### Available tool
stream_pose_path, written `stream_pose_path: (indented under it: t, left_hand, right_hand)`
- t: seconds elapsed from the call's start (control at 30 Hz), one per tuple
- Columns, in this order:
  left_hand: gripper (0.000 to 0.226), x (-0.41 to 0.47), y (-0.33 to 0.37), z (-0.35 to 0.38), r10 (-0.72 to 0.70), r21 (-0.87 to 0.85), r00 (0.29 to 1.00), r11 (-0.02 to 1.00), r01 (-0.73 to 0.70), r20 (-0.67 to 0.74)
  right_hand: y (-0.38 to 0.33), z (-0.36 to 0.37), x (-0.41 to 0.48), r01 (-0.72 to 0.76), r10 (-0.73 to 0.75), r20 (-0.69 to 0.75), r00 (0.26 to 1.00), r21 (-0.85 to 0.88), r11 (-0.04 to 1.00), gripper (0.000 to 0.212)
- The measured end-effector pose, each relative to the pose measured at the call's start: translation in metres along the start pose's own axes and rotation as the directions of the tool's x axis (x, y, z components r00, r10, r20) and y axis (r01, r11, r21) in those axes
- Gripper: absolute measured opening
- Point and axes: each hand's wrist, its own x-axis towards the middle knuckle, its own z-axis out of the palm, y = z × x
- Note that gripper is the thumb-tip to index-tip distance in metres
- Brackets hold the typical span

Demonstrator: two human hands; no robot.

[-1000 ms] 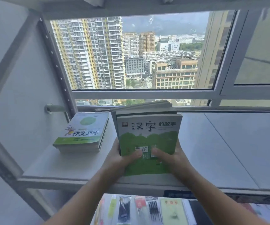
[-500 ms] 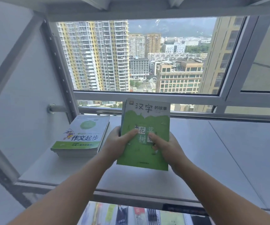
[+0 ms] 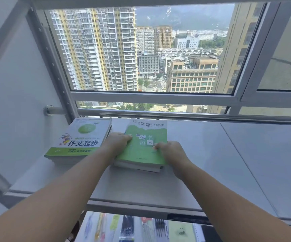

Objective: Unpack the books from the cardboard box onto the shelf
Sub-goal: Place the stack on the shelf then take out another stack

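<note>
Here we have a small stack of books [image 3: 142, 151] lying flat on the shelf [image 3: 202, 163], and both hands are on it: the left hand [image 3: 117, 143] wraps the stack's left edge, fingers curled over the green cover, while the right hand [image 3: 170, 151] rests at the lower right corner, fingertips pinching or pressing the cover there; we cannot tell how far either thumb reaches under. The step in hand, we judge, is setting the stack down and squaring it. To do it well, we should keep both grips light, nudge the lower books flush with the top one, since their page edges jut out a little below the right grip, and slide the fingers out sideways so that nothing drags along. Just left of the left grip sits another pile [image 3: 81, 138], close but apparently not touching; lining the two up would leave the wide bare stretch to the right of the right grip free. The covers are glossy paperback, thin and rather slippery, the page blocks soft white; the shelf is smooth pale board. Behind the stack a round metal rail [image 3: 176, 114] runs under the window [image 3: 141, 49].
</note>
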Motion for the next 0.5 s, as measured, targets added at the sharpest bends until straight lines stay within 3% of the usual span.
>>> stream_pose_path:
  t: [0.2, 0.33, 0.4, 0.47, 0.5]
  left_hand:
    - [0.039, -0.002, 0.001, 0.008, 0.046, 0.240, 0.995, 0.970, -0.024, -0.088]
    - [0.028, -0.007, 0.006, 0.006, 0.028, 0.233, 0.995, 0.972, -0.005, -0.096]
    - [0.017, -0.013, 0.011, 0.002, 0.088, 0.279, 0.992, 0.958, -0.059, -0.092]
    - [0.004, -0.022, 0.016, -0.003, 0.178, 0.309, 0.981, 0.940, -0.145, -0.080]
    - [0.009, -0.026, 0.018, -0.007, 0.220, 0.301, 0.972, 0.935, -0.185, -0.084]
  right_hand:
    - [-0.006, 0.000, -0.009, 0.025, -0.022, 0.051, 0.998, -0.068, 0.997, 0.023]
    - [-0.007, -0.001, -0.017, 0.086, -0.073, 0.085, 0.994, -0.166, 0.982, 0.023]
    - [-0.011, -0.009, -0.019, 0.145, -0.130, 0.071, 0.989, -0.289, 0.946, 0.019]
    - [-0.021, -0.021, -0.018, 0.212, -0.220, 0.036, 0.975, -0.449, 0.868, 0.036]
    - [-0.028, -0.027, -0.017, 0.263, -0.288, 0.030, 0.957, -0.506, 0.822, 0.050]
